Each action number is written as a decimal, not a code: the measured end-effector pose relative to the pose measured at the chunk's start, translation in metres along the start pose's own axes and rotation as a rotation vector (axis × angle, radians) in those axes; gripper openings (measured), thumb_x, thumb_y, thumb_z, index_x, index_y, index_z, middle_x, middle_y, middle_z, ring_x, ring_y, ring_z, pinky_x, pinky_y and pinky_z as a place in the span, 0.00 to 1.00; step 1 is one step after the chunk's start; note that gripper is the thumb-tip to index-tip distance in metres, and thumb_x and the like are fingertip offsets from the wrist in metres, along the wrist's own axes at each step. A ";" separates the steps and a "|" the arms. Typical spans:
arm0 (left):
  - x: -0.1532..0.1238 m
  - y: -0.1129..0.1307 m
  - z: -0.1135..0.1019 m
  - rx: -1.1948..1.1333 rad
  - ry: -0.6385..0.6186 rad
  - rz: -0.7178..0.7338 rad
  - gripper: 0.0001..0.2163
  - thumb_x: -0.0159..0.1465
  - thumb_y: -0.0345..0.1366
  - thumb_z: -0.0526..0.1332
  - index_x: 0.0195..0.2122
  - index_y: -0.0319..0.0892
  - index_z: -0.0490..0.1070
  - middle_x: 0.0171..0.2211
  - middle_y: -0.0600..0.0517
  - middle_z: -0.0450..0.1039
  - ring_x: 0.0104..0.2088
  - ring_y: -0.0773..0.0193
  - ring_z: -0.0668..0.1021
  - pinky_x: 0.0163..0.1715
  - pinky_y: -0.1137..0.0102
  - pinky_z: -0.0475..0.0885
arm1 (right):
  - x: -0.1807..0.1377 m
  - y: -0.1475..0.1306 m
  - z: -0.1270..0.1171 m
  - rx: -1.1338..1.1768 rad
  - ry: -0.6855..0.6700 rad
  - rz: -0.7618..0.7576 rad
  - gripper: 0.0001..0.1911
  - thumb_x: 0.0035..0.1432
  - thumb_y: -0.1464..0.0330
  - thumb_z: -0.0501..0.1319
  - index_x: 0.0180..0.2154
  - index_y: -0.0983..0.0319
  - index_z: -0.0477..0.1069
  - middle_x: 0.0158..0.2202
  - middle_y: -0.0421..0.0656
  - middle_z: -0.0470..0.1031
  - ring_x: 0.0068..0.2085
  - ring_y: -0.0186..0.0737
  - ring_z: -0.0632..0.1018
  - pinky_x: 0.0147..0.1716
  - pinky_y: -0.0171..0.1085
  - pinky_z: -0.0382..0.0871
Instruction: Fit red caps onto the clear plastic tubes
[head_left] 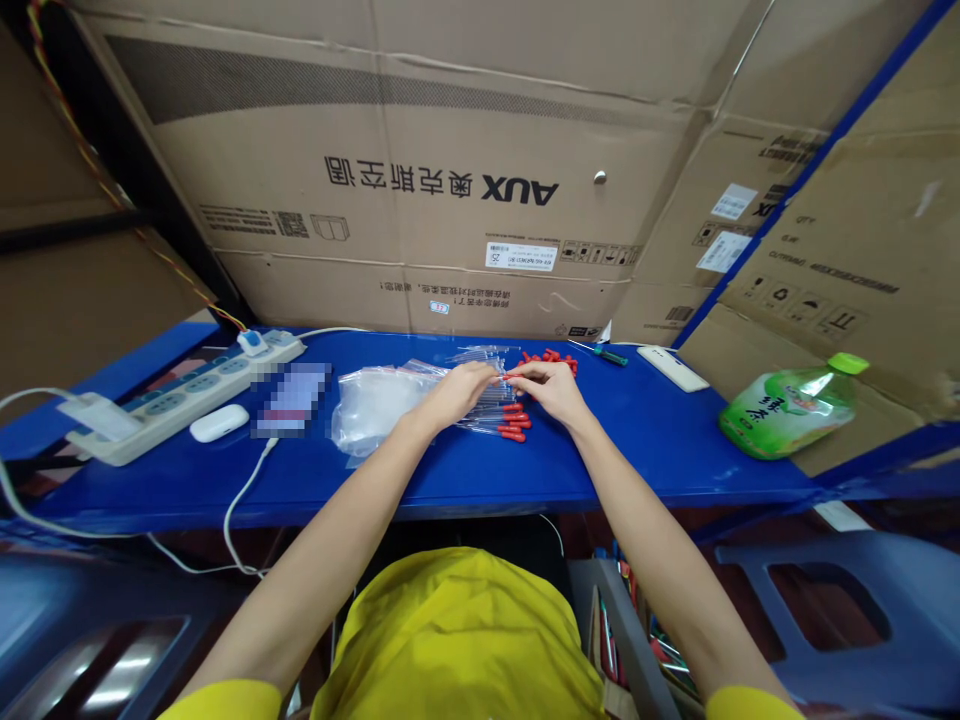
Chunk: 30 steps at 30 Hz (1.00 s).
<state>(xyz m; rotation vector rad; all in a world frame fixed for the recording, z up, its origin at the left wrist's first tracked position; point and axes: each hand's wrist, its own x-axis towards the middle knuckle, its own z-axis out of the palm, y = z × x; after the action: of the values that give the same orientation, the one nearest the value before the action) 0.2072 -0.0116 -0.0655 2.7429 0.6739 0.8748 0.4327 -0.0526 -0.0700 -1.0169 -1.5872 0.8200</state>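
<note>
Over a row of clear glass droppers (pixel 487 422), my left hand (pixel 466 388) is closed, with what seems a thin dropper tube in its fingers. My right hand (pixel 553 390) pinches a small red rubber bulb (pixel 513 376) at the left hand's fingertips. The tube inside the left hand is mostly hidden. Several droppers with red bulbs (pixel 514 424) lie side by side below the hands. Loose red bulbs (pixel 553 356) form a pile just behind my right hand. Bare glass tubes (pixel 484 353) lie behind my left hand. Clear plastic bags (pixel 379 405) lie left of it.
A power strip (pixel 191 390), a white earbud case (pixel 219 423) and a phone (pixel 294 398) with a cable lie at left. Right of the bulbs are a green-handled screwdriver (pixel 609 355), a white slab-like device (pixel 673 368) and a green drink bottle (pixel 787 408). Cardboard (pixel 420 120) walls the blue table (pixel 570 470).
</note>
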 end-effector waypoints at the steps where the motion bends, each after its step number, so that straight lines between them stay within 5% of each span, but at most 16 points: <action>1: 0.000 0.000 0.000 -0.001 -0.002 0.002 0.18 0.79 0.39 0.47 0.45 0.40 0.76 0.39 0.45 0.79 0.41 0.57 0.79 0.45 0.64 0.72 | 0.000 0.000 0.000 -0.001 0.000 0.000 0.19 0.50 0.53 0.76 0.36 0.60 0.86 0.30 0.45 0.84 0.28 0.42 0.81 0.33 0.42 0.80; 20: 0.001 0.004 0.000 0.019 0.050 0.015 0.20 0.80 0.42 0.46 0.47 0.40 0.77 0.42 0.42 0.79 0.44 0.55 0.79 0.48 0.62 0.73 | 0.001 0.005 0.004 -0.033 0.013 -0.056 0.20 0.53 0.51 0.74 0.41 0.58 0.87 0.34 0.45 0.86 0.33 0.46 0.85 0.39 0.46 0.82; 30: -0.003 0.008 -0.005 0.119 0.071 -0.132 0.16 0.78 0.45 0.52 0.50 0.46 0.77 0.43 0.49 0.78 0.43 0.59 0.80 0.42 0.68 0.73 | 0.003 0.001 -0.001 -0.056 0.029 -0.026 0.19 0.53 0.53 0.74 0.40 0.59 0.84 0.34 0.44 0.85 0.33 0.43 0.83 0.38 0.43 0.81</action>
<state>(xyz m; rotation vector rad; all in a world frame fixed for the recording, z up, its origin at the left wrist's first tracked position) 0.2044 -0.0201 -0.0604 2.7425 0.9371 0.9337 0.4334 -0.0497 -0.0699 -1.0410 -1.6031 0.7434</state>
